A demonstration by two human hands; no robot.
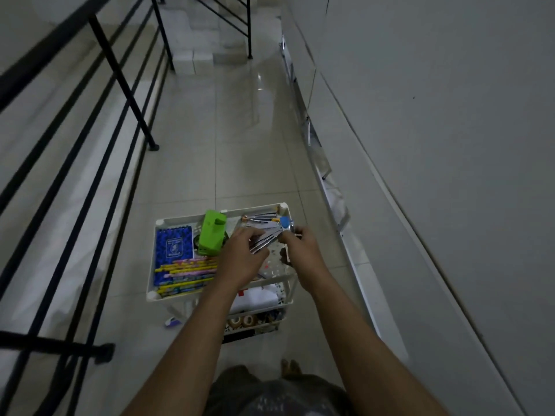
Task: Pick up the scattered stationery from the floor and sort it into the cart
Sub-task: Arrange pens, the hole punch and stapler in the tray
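A white tiered cart point(168, 221) stands on the tiled floor. Its top tray holds a blue spiral notebook point(174, 244), a row of colourful pencils point(186, 274) and a green box-shaped item point(211, 235). Over the tray's right half, my left hand point(240, 259) and my right hand point(301, 247) both grip a fanned bundle of silvery pens or rulers point(264, 240). More pens and a blue-tipped item point(285, 220) lie at the tray's far right corner. A small purple-and-white item point(172, 322) lies on the floor by the cart's left foot.
A black metal railing point(120, 85) runs along the left. A white wall with low cabinets point(324, 163) runs along the right. White steps point(204, 40) rise at the far end. Lower cart shelves hold white cloth and tape rolls point(243, 321).
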